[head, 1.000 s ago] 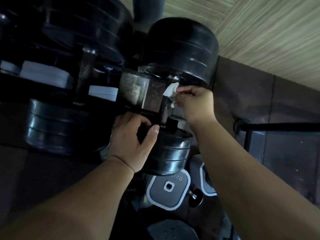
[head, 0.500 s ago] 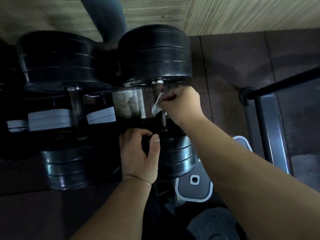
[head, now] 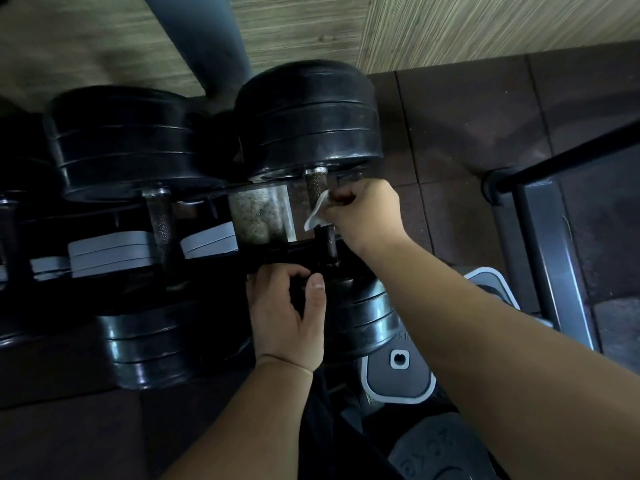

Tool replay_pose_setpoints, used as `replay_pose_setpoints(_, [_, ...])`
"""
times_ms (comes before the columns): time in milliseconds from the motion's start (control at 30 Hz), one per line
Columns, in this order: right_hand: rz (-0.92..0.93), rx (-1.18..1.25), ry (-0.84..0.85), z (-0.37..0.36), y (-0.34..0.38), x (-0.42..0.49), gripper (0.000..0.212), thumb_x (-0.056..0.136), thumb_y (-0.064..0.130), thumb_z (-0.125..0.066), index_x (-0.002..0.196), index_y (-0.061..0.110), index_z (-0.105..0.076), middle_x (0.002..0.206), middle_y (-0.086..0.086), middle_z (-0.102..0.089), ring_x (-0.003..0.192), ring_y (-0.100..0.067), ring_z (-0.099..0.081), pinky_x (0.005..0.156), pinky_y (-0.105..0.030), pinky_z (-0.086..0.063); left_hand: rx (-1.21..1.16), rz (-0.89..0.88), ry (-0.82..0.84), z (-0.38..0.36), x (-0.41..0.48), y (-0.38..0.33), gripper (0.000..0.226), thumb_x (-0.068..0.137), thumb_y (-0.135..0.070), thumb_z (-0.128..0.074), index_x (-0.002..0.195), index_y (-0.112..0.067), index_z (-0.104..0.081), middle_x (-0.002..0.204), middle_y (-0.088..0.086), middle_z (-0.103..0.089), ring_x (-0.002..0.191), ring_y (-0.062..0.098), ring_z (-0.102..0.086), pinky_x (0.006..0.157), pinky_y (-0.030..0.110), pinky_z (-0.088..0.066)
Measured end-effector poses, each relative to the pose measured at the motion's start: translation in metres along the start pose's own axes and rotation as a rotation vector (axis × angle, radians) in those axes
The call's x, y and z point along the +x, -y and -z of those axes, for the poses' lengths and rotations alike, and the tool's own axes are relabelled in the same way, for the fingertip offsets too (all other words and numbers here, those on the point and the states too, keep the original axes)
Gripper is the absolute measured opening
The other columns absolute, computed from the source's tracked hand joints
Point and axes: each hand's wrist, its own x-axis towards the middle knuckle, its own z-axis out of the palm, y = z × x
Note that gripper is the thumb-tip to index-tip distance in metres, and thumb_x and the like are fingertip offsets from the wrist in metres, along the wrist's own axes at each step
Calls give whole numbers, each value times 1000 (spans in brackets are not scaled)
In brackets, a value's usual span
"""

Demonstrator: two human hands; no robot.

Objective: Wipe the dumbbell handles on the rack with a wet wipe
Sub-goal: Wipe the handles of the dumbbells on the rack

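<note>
Here right hand [head: 363, 209] clamps wipe [head: 317, 213] round handle [head: 316, 188], axis near-far; left hand [head: 284, 313] grips rail [head: 270, 253].

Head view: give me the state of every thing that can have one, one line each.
Right hand: fingers curled round the wet wipe, on the handle.
Wet wipe: crumpled, pressed to the handle, one corner sticking out.
Handle: partly covered by wipe and hand, knurled top bare.
Left hand: grips the near head of that dumbbell.
Neighbouring dumbbell: lying on the rack, untouched.
</note>
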Motion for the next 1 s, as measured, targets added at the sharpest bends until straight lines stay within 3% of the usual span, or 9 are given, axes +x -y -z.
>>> replay_pose_setpoints(133, [52, 29, 3, -8, 6, 7, 7, 77, 20, -74, 73, 20, -80, 67, 2, -74, 70, -11, -71, 74, -35, -60, -9, -12, -11, -1, 0, 0, 42, 93, -52, -47, 95, -15, -68, 97, -5, -60, 97, 17, -51, 86, 35, -43])
replay_pose_setpoints(300, [69, 22, 2, -2, -3, 3, 4, 77, 16, -79, 75, 14, -77, 74, -1, -74, 73, -16, -69, 69, -29, -56, -16, -5, -9, -1, 0, 2, 41, 92, -52, -48, 95, -16, -68, 98, -5, -61, 99, 19, -52, 87, 37, -44])
replay_pose_setpoints(433, [98, -77, 79, 4, -16, 3, 13, 78, 21, -81, 74, 16, -70, 66, 12, -61, 61, -5, -56, 51, -5, -39, -13, 5, -12, -2, 0, 2, 40, 92, -52, -48, 95, -17, -67, 98, -5, -62, 99, 19, -53, 88, 43, -47])
replay_pose_setpoints(500, [109, -98, 75, 4, -15, 11, 13, 77, 21, -82, 79, 12, -73, 67, 9, -65, 62, -7, -58, 54, -8, -43, -17, 9, -16, -2, 0, 2, 40, 92, -52, -48, 95, -17, -68, 99, -5, -62, 100, 19, -52, 88, 43, -47])
replay_pose_setpoints(567, [105, -20, 74, 4, -10, 18, 13, 73, 15, -84, 83, 15, -75, 73, 5, -72, 66, -9, -64, 65, -22, -56, -20, 8, -18, -2, -1, 2, 41, 92, -52, -48, 95, -17, -68, 99, -5, -62, 100, 19, -53, 88, 41, -47])
replay_pose_setpoints(633, [121, 59, 63, 3, -7, 23, 19, 72, 8, -84, 85, 19, -76, 78, 4, -75, 67, -6, -66, 73, -27, -60, -22, 2, -17, -3, -1, 2, 42, 92, -53, -47, 95, -17, -68, 98, -5, -62, 100, 19, -53, 88, 39, -46])
replay_pose_setpoints(767, [126, 120, 115, 6, -21, 18, 18, 75, 5, -84, 85, 16, -76, 82, 0, -72, 59, 3, -63, 57, -15, -52, -20, 0, -13, -2, -1, 3, 42, 93, -53, -47, 95, -17, -68, 98, -5, -62, 100, 19, -53, 87, 35, -44])
replay_pose_setpoints(900, [162, 31, 163, 10, -34, 8, 12, 76, 19, -88, 77, 21, -76, 74, 10, -70, 61, 8, -61, 62, -9, -47, -17, 11, -17, -2, -1, 2, 39, 92, -53, -47, 95, -19, -67, 98, -9, -60, 100, 15, -52, 88, 30, -42])
replay_pose_setpoints(1000, [142, 84, 142, 8, -25, 15, 11, 76, 13, -87, 81, 16, -77, 72, 9, -68, 57, 5, -59, 58, -13, -50, -18, 7, -18, -3, -1, 1, 39, 93, -53, -47, 96, -20, -67, 98, -9, -60, 99, 13, -51, 87, 28, -40])
